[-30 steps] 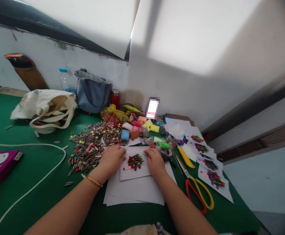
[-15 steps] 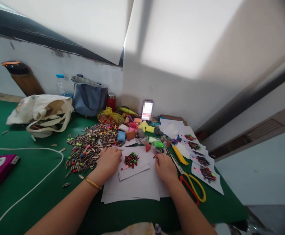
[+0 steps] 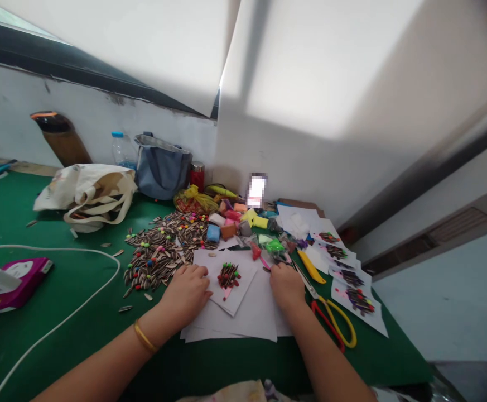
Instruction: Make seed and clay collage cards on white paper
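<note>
My left hand point(image 3: 188, 293) rests palm down at the left edge of a small white paper point(image 3: 246, 282), fingers apart, thumb by its lower left edge. The paper bears a hedgehog-like figure point(image 3: 228, 276) of dark seeds with red and green dots and a pink pointed part, and lies on larger white sheets point(image 3: 239, 329). My right hand point(image 3: 287, 286) is closed at the sheets' right side, its fingertips curled down; what they hold, if anything, is hidden. A sunflower seed point(image 3: 266, 269) lies beside those fingertips.
Striped seeds with coloured balls point(image 3: 155, 265) lie left; clay packets point(image 3: 228, 231) behind. Scissors point(image 3: 331, 312) and a yellow cutter point(image 3: 310, 267) lie right, near finished-looking seed pictures point(image 3: 359, 301). Bags point(image 3: 163, 170), a white cable point(image 3: 59, 324) and a magenta box point(image 3: 25, 285) stand left.
The small paper has turned, so the pink part now points downward, and its lower corner has swung toward me. My left hand has shifted a little nearer. The view has moved slightly left.
</note>
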A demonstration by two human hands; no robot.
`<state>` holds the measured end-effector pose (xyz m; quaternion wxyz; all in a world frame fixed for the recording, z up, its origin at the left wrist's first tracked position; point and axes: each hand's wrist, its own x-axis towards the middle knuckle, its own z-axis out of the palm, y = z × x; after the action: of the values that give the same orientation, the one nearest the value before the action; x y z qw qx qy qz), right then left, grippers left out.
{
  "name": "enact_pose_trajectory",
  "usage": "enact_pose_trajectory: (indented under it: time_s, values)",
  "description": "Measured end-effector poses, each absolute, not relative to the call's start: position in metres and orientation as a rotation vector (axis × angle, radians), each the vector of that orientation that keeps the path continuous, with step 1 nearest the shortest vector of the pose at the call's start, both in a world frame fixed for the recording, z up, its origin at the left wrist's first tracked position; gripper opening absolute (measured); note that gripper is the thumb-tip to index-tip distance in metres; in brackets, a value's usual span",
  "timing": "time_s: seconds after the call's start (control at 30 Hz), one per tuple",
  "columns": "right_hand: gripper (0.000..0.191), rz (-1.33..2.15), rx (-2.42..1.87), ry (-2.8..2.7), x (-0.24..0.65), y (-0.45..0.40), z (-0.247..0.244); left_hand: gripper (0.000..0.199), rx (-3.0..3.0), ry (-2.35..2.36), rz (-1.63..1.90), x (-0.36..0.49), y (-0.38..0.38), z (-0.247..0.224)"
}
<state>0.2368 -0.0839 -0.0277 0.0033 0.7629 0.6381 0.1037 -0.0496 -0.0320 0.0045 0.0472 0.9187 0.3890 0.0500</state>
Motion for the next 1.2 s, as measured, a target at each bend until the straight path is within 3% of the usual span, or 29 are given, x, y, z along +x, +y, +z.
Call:
enact_pose_trajectory:
  time_s: [0.33,0.53,0.7,0.77,0.93,1.1,1.2]
  values:
    - [0.013,0.28,2.503,2.141,0.233,-0.091,-0.009,0.022,2.763,1.004,0.41,-0.056,-0.05,-0.02]
    - [0.014,-0.604,2.642,2.56,0.21,-0.127,-0.004,0.022,2.772,0.981,0.511,-0.055,-0.052,-0.03]
    - [0.022,-0.566,2.475,2.601,0.198,-0.143,-0.009,0.021,2.773,0.961,0.587,-0.055,-0.051,-0.034]
    - [0.029,-0.719,2.449,2.553,0.195,-0.143,-0.005,0.02,2.773,0.961,0.609,-0.054,-0.052,-0.035]
    - [0.023,-1.415,2.453,2.431,0.184,-0.141,0.018,0.032,2.742,0.877,0.736,-0.055,-0.057,-0.027]
    - [0.025,-2.035,2.105,2.524,0.165,-0.146,0.017,0.013,2.684,0.617,0.852,-0.049,-0.063,-0.024]
    - [0.018,-1.74,2.252,2.658,0.156,-0.147,0.002,0.016,2.653,0.564,0.832,-0.044,-0.065,-0.024]
